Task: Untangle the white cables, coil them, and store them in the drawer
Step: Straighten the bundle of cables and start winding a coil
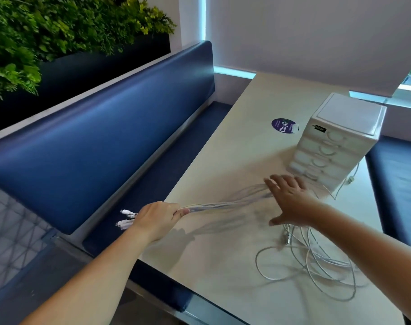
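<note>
The left hand holds the white cables in a closed grip near their plug ends, just off the worktop edge. The blurred strands run to the right hand, fingers spread, beside the drawer unit. Loose loops lie nearer the person.

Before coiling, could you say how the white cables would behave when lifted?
Likely floppy: the white cables fan out limply from the gripping left hand toward the open right hand. Probably light, being thin. Their loose loops on the table may snag when lifted.
</note>
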Tool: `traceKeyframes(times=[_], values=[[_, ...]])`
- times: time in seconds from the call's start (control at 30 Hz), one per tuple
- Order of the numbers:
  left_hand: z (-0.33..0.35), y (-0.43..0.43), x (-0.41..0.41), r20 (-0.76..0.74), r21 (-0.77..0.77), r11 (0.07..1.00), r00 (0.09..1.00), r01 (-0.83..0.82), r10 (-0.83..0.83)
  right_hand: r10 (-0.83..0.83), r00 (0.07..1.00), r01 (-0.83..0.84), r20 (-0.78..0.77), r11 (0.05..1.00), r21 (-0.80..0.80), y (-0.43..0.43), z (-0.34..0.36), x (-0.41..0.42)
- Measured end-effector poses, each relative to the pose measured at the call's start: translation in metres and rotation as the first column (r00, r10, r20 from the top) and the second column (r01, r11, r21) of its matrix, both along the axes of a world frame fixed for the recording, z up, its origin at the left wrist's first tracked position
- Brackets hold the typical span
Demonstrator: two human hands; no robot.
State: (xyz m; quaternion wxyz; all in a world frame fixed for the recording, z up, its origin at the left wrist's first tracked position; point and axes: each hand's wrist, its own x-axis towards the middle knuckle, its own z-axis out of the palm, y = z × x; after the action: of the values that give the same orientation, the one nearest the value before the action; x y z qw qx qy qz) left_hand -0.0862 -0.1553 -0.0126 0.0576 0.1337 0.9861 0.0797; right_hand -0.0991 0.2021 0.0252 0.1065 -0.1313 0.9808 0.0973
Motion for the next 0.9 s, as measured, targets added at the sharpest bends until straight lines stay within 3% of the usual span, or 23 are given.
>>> traceKeyframes(times=[0.23,0.47,0.7,0.9], values=[[0.006,-0.002,0.000,-0.084,0.005,0.997,0.993,0.079,-0.078,0.332,0.928,-0.349,-0.170,0.934,-0.081,-0.095,-0.011,-0.014],[0.005,-0.011,-0.002,-0.174,0.051,0.989,0.976,0.140,-0.129,0.378,0.926,-0.379,-0.023,0.924,-0.057,-0.122,-0.030,-0.030],[0.006,-0.016,-0.013,-0.193,0.046,0.986,0.970,0.162,-0.150,0.273,0.956,-0.279,-0.107,0.959,-0.048,-0.106,-0.025,-0.022],[0.015,-0.042,-0.023,-0.194,0.058,0.992,0.976,0.114,-0.101,0.054,0.990,-0.054,-0.128,0.999,0.004,-0.062,-0.011,-0.013]])
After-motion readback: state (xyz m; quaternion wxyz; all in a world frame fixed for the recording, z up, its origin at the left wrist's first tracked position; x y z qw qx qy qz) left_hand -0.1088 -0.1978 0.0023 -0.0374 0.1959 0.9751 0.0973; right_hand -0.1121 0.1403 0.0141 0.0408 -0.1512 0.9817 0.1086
